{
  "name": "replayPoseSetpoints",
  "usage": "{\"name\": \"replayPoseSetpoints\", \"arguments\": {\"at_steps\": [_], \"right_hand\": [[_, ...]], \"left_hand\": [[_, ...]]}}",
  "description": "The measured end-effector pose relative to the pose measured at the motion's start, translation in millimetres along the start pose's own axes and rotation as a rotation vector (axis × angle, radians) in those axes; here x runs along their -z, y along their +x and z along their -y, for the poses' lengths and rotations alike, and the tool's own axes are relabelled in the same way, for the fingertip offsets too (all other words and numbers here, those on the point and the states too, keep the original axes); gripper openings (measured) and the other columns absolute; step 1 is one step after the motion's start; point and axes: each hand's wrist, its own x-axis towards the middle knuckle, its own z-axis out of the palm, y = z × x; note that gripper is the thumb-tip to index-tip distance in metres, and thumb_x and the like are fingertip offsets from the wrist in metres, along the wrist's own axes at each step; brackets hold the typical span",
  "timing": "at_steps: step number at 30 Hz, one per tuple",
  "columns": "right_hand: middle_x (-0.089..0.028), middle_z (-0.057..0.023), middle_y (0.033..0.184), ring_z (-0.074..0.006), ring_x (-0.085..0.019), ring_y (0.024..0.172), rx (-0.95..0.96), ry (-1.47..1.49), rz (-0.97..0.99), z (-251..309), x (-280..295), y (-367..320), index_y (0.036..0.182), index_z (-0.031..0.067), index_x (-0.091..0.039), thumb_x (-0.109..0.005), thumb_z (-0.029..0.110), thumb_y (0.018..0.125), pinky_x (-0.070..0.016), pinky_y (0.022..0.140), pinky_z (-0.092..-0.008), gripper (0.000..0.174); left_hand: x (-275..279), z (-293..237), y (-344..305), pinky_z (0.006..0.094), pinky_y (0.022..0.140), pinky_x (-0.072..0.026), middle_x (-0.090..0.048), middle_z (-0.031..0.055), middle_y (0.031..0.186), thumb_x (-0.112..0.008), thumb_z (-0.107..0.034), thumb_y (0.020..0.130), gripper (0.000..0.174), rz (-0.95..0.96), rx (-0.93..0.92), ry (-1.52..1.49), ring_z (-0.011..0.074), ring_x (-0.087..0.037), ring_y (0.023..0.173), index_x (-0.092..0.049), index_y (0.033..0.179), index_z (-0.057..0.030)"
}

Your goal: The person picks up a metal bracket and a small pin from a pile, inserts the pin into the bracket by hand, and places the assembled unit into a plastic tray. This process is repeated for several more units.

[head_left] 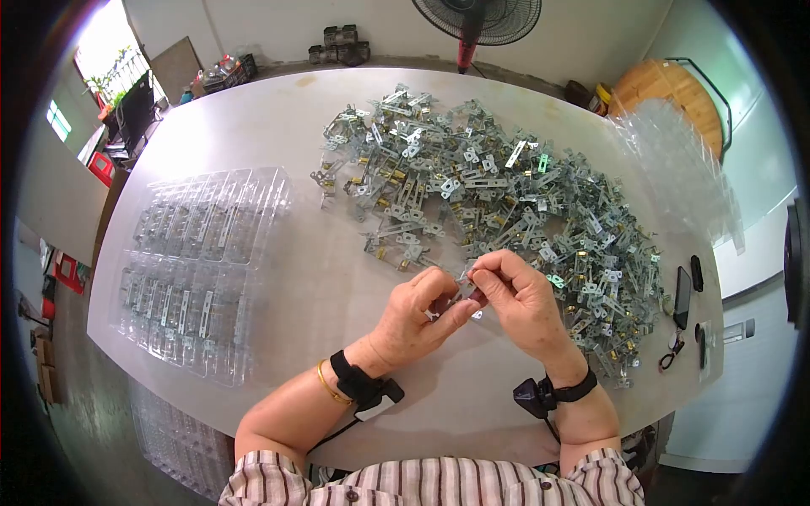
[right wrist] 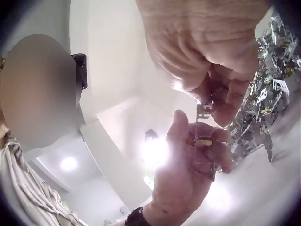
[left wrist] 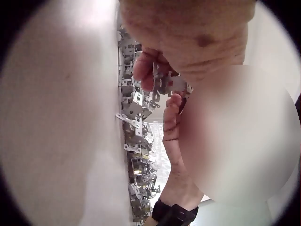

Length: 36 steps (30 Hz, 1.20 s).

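Observation:
In the head view both hands meet over the table in front of the pile. My left hand (head_left: 422, 312) curls its fingers and thumb around a small metal bracket (right wrist: 203, 142), which shows a brass-coloured piece in the right wrist view. The right hand (head_left: 525, 310) pinches the bracket's other end between thumb and fingers. In the left wrist view the bracket (left wrist: 173, 84) bridges the two hands, partly covered by fingertips. Just beyond the hands spreads a large heap of similar metal brackets (head_left: 506, 202), several with brass-coloured parts.
Two clear plastic trays, the far one (head_left: 277, 190) and the near one (head_left: 243, 341), hold rows of brackets at the left. Clear plastic sheets (head_left: 679, 160) overhang the right side. A phone (head_left: 683, 297) lies near the right edge. A fan (head_left: 477, 17) stands behind the table.

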Motion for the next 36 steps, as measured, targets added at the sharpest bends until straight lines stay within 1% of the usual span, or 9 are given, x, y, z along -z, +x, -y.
{"name": "replayPoseSetpoints", "arguments": {"at_steps": [2, 7, 10, 16, 20, 24, 26, 29, 36], "right_hand": [[-0.066, -0.0016, 0.089, -0.008, -0.063, 0.078, 0.047, 0.075, -0.071, -1, 0, 1, 0.104, 0.0024, -0.062, -0.059, 0.012, 0.102, -0.0547, 0.069, -0.0239, 0.01], [-0.065, -0.0013, 0.087, -0.0082, -0.064, 0.079, 0.071, 0.089, -0.111, -1, 5, 3, 0.104, 0.0024, -0.062, -0.058, 0.011, 0.103, -0.0564, 0.07, -0.0244, 0.01], [-0.064, -0.0013, 0.087, -0.0083, -0.065, 0.079, 0.085, 0.072, -0.121, -4, 8, 4, 0.104, 0.0021, -0.061, -0.058, 0.012, 0.103, -0.0565, 0.07, -0.0245, 0.01], [-0.064, -0.0024, 0.086, -0.0091, -0.064, 0.078, 0.123, 0.023, -0.163, -2, 8, 4, 0.106, 0.0046, -0.064, -0.06, 0.011, 0.102, -0.054, 0.069, -0.024, 0.009], [-0.066, -0.0048, 0.085, -0.011, -0.062, 0.073, 0.307, -0.297, -0.333, -3, 14, 4, 0.105, 0.0062, -0.068, -0.066, 0.01, 0.098, -0.0497, 0.062, -0.0255, 0.008], [-0.067, -0.0077, 0.085, -0.0127, -0.061, 0.068, 0.384, -0.445, -0.286, 15, 10, -4, 0.104, 0.0053, -0.068, -0.068, 0.01, 0.095, -0.0476, 0.058, -0.027, 0.01], [-0.068, -0.0109, 0.084, -0.0194, -0.064, 0.066, 0.28, -0.483, -0.226, 19, 6, -8, 0.103, 0.0053, -0.068, -0.069, 0.011, 0.094, -0.0496, 0.059, -0.0298, 0.011], [-0.068, -0.0131, 0.085, -0.029, -0.067, 0.069, 0.36, -0.55, -0.243, 18, 2, -7, 0.102, 0.0049, -0.065, -0.068, 0.011, 0.094, -0.052, 0.06, -0.0348, 0.01], [-0.069, -0.0134, 0.086, -0.0345, -0.068, 0.073, 0.323, -0.642, -0.221, 20, -1, -10, 0.1, 0.0061, -0.061, -0.064, 0.008, 0.094, -0.053, 0.06, -0.0404, 0.007]], "left_hand": [[3, -1, 0, 0.0269, 0.061, -0.0478, -0.058, 0.0059, 0.082, -0.068, -0.02, 0.097, 0.023, 0.007, -0.007, -0.026, 0.0123, -0.056, 0.067, -0.057, 0.096, -0.0003], [4, -1, -1, 0.0277, 0.075, -0.0515, -0.063, 0.0053, 0.091, -0.05, -0.034, 0.106, 0.038, 0.13, 0.35, -0.572, 0.0124, -0.063, 0.084, -0.054, 0.12, 0.0002], [6, -12, 2, 0.0272, 0.076, -0.051, -0.068, 0.0049, 0.101, -0.052, -0.033, 0.105, 0.038, 0.146, 0.426, -0.656, 0.011, -0.062, 0.086, -0.054, 0.124, 0.0001], [11, -6, 4, 0.0281, 0.077, -0.0513, -0.07, 0.0066, 0.103, -0.054, -0.03, 0.105, 0.038, 0.332, 0.468, -0.645, 0.0111, -0.063, 0.088, -0.05, 0.131, -0.002], [8, -1, 2, 0.0271, 0.077, -0.051, -0.07, 0.007, 0.105, -0.056, -0.028, 0.105, 0.039, 0.267, 0.385, -0.649, 0.0123, -0.065, 0.094, -0.047, 0.134, -0.0037], [9, -2, 4, 0.0268, 0.076, -0.0508, -0.069, 0.0063, 0.103, -0.057, -0.025, 0.104, 0.035, 0.184, 0.397, -0.632, 0.0108, -0.063, 0.091, -0.048, 0.131, -0.0048], [8, -1, 4, 0.0268, 0.076, -0.0508, -0.069, 0.006, 0.102, -0.058, -0.024, 0.104, 0.034, 0.161, 0.393, -0.633, 0.0104, -0.063, 0.09, -0.048, 0.13, -0.005], [6, 0, 3, 0.0259, 0.076, -0.0508, -0.068, 0.0055, 0.101, -0.06, -0.022, 0.103, 0.033, 0.115, 0.398, -0.646, 0.0098, -0.062, 0.089, -0.048, 0.129, -0.0051], [3, 5, 2, 0.0246, 0.079, -0.0513, -0.066, 0.0038, 0.101, -0.063, -0.014, 0.1, 0.033, 0.08, 0.326, -0.577, 0.0087, -0.062, 0.091, -0.049, 0.128, -0.0032]]}}
